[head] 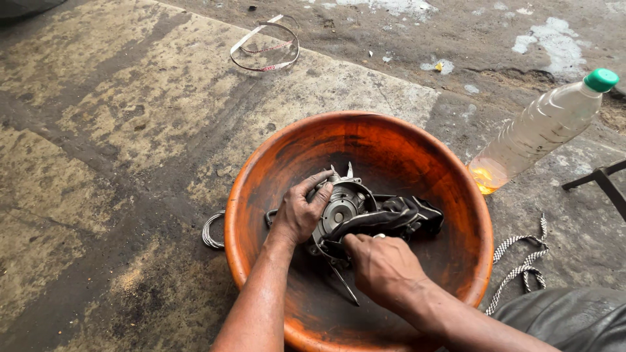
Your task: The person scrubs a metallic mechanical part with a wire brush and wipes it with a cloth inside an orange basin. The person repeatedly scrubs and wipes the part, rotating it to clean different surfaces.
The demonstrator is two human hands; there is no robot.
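An orange basin (261, 169) sits on stained, oily concrete ground (117, 130), and both hands work inside it. The left hand (301, 212) is clasped over the top and left side of a round metal engine part (339, 210), fingers curled on its rim. The right hand (383, 264) lies just below and right of the part, fingers closed around a dark, greasy cloth (404, 215) that drapes across the part and trails toward the basin's right wall. The cloth and both hands cover much of the part, so only its grey hub and a few lugs at the top show. A thin dark rod (345, 287) pokes out from under the right hand; what it belongs to is hard to tell.

To the right of the basin a clear plastic bottle (541, 127) with a green cap lies tilted, a little amber liquid pooled at its lower end. A black-and-white braided cord (521, 264) curls on the ground beside the basin's right edge. A coil of wire (212, 231) touches the basin's left side, half hidden behind it. Farther off, near the top, lies a loop of pale strapping band (264, 49). A dark metal frame (603, 179) is cut off at the right edge, and a grey trouser knee (574, 319) at the bottom corner.
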